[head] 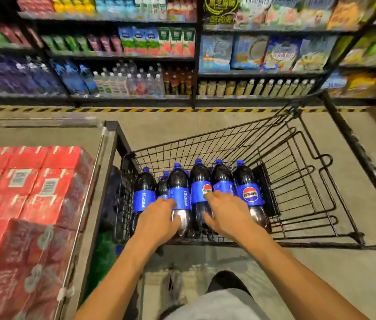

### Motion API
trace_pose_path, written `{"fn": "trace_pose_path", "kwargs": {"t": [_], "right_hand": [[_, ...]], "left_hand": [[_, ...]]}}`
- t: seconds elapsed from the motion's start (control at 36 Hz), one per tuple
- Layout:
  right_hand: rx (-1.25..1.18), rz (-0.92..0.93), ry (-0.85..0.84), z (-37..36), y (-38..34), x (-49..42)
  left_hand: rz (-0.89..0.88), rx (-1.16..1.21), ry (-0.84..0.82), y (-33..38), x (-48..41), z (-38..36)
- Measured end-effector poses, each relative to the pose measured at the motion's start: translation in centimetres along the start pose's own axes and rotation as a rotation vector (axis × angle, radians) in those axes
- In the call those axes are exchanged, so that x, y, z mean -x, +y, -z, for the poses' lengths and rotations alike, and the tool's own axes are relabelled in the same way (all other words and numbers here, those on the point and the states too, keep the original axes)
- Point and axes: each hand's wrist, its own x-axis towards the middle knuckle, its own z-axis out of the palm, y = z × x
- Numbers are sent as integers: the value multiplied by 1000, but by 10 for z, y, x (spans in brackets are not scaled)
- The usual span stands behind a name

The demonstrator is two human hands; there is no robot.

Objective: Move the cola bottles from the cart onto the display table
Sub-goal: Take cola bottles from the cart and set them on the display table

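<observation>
Black wire cart (355, 150), centre frame, holds cola bottles (199, 181) bunched at its left end; its right half lies open. Left hand (159, 218) wraps one bottle; right hand (227, 215) rests on neighbours, grasp unclear. Display table (104, 172) borders left.

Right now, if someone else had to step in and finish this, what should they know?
Left hand: on the second bottle from the left, thumb across it; grip unclear.
Right hand: fingers straight, lying over the middle bottles, holding nothing.
Six or so in all, every one in the cart.
Done: nothing; the table shows only red packs.
Left to do: lift every bottle across to the table.
</observation>
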Motion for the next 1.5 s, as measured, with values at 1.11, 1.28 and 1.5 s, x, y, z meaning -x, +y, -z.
{"fn": "trace_pose_path", "kwargs": {"t": [1.11, 1.28, 1.5], "right_hand": [[-551, -467, -370, -99, 268, -231], [-491, -482, -436, -105, 264, -244], [-325, -468, -444, -110, 254, -252]], "left_hand": [[709, 794, -728, 148, -193, -263], [788, 906, -666, 168, -193, -269], [986, 930, -449, 188, -187, -273]]}}
